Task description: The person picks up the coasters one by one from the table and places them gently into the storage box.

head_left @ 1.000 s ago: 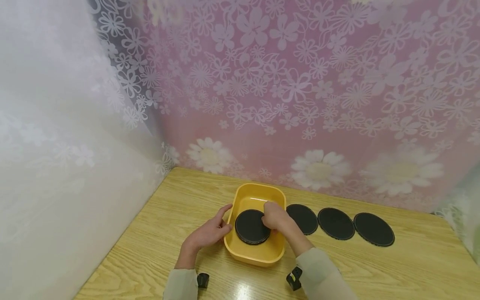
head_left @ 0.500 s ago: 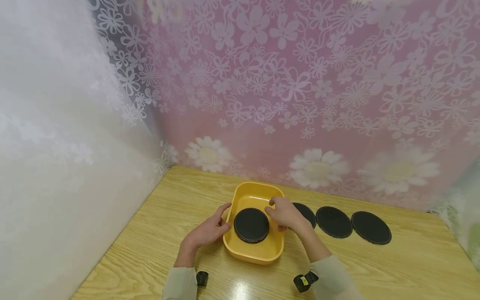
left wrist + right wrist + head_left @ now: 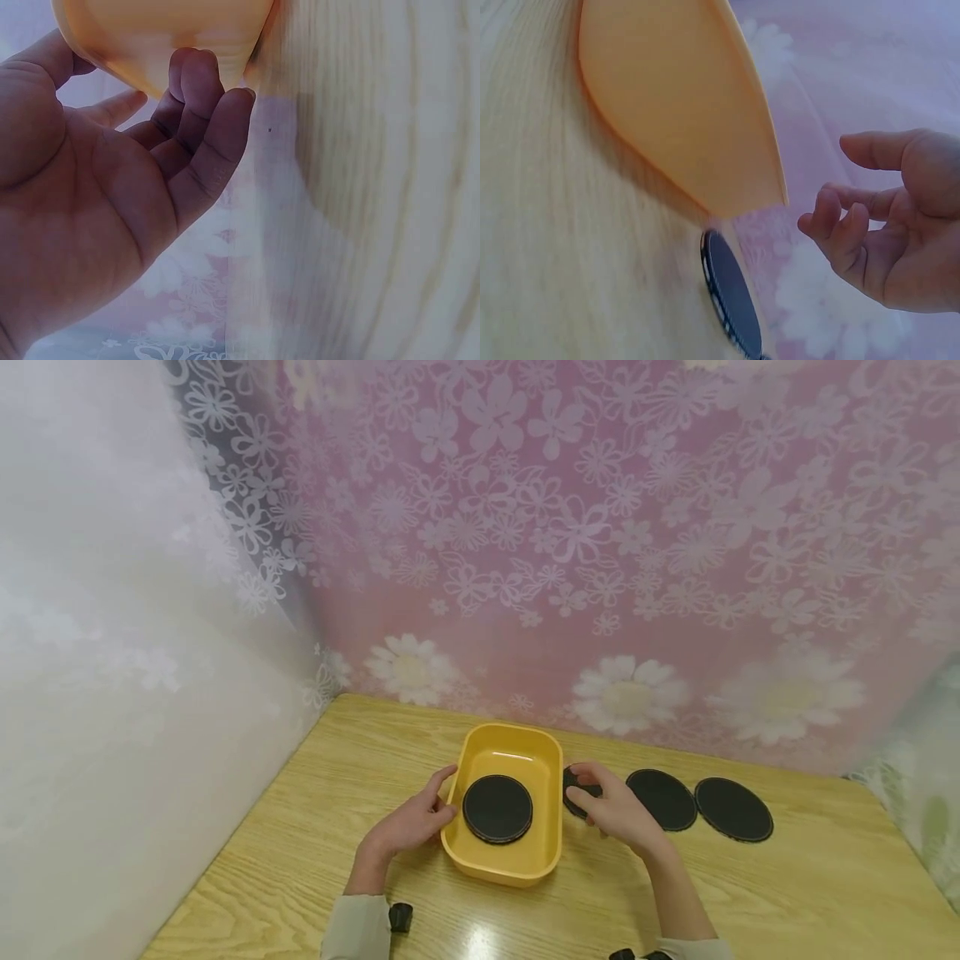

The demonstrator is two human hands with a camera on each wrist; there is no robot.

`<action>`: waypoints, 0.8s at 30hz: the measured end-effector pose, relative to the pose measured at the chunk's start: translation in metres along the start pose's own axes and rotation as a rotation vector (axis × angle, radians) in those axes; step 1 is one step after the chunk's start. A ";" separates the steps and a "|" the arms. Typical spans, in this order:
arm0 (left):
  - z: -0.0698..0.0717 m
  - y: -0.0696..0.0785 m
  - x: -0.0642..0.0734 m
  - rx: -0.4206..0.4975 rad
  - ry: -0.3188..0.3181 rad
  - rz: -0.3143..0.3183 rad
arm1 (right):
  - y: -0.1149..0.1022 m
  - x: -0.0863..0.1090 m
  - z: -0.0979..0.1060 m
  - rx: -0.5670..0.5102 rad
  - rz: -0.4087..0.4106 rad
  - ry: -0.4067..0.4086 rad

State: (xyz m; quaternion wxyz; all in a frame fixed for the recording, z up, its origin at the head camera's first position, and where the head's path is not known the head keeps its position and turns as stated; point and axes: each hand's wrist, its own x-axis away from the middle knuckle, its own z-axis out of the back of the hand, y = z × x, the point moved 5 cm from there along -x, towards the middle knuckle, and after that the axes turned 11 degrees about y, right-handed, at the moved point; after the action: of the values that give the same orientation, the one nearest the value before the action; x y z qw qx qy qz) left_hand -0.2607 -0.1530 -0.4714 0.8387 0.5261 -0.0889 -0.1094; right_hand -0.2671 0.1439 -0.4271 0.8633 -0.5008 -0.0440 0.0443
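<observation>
In the head view my left hand (image 3: 412,822) holds the left side of a yellow tub (image 3: 504,875), thumb at the rim and fingers along the outer wall. Inside the tub lies a round black coaster (image 3: 498,810) with a stitched-looking edge. My right hand (image 3: 618,810) hovers just right of the tub, over another black coaster (image 3: 735,296), which it partly hides in the head view. Thumb and fingers of that hand are spread apart with nothing between them; the right wrist view shows them away from the coaster's surface.
Two more black coasters, a near one (image 3: 662,800) and a far one (image 3: 733,810), lie flat in a row to the right on the wooden table (image 3: 300,843). A pink flowered curtain (image 3: 480,568) hangs behind the table, and a pale sheet (image 3: 150,693) hangs at the left.
My right hand has let go of the coaster in the tub, come out over the right rim and reached the first coaster of the row. The left hand stays at the tub.
</observation>
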 end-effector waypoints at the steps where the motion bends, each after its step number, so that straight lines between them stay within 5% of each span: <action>1: 0.001 0.000 0.000 0.001 0.002 0.001 | 0.003 0.002 0.002 0.003 -0.007 0.010; 10: 0.003 -0.003 -0.002 -0.008 0.025 0.004 | 0.030 0.016 0.019 -0.065 -0.054 0.092; 18: -0.011 -0.001 -0.013 -0.006 -0.002 -0.016 | 0.053 0.030 0.050 -0.066 -0.117 0.176; 24: -0.003 -0.002 -0.001 -0.006 0.027 0.009 | 0.064 0.029 0.049 -0.114 -0.165 0.148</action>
State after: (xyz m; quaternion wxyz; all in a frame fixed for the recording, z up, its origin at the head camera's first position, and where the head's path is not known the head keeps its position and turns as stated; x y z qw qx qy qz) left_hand -0.2609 -0.1511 -0.4747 0.8417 0.5247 -0.0800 -0.0988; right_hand -0.2458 0.2210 -0.4574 0.8352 -0.5454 -0.0238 -0.0666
